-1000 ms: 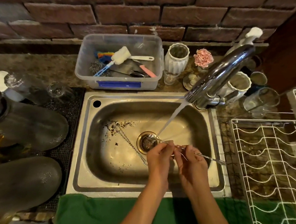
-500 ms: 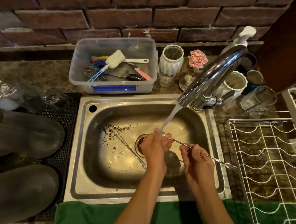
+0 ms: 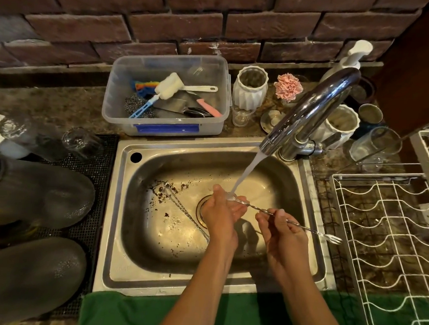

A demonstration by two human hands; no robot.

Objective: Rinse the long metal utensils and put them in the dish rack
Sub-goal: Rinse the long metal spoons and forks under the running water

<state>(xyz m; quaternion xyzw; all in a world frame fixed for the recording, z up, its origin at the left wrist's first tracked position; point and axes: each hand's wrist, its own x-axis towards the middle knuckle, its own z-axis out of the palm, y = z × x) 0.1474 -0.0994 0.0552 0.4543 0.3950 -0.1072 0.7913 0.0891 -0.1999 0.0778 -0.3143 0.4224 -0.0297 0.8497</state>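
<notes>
Spare twisted utensil (image 3: pixel 187 212) lies diagonal on sink (image 3: pixel 118 232) floor, w/ food bits. Left hand (image 3: pixel 221 210) cups bar spoon (image 3: pixel 263 210) end under tap (image 3: pixel 309 113) stream; right hand (image 3: pixel 283 235) pinches mid-shaft. Spoon runs left-right, fork tip pointing right twd wire dish rack (image 3: pixel 384 238). Brick wall behind, green cloth near edge.

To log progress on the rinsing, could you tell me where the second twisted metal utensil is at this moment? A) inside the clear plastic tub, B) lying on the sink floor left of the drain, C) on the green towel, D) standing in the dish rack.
B: the second twisted utensil lies in the sink left of the drain, while the left hand and right hand hold the other utensil under the water.
</notes>
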